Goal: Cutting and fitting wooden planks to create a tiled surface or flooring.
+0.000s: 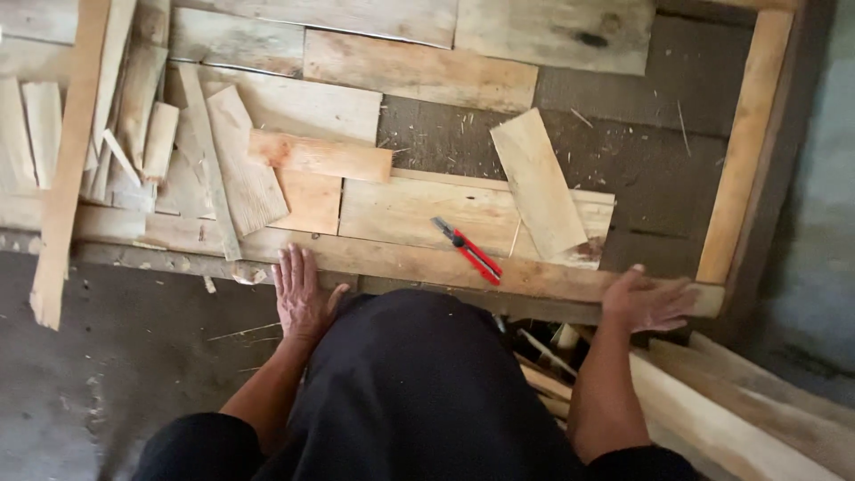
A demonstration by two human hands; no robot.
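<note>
Fingers of the left hand (300, 294) lie flat and close together on the near edge of the long wooden frame rail (401, 260) at lower centre; the right hand (643, 301) rests palm-down, fingers loosely spread, at the rail's right corner. Neither hand grips anything. Between them, just beyond the rail, lies a red utility knife (469, 250), its long axis running upper left to lower right. Loose pale planks (538, 183) cover the dark panel (650, 160). Bare grey concrete floor (134, 356) fills the lower left.
</note>
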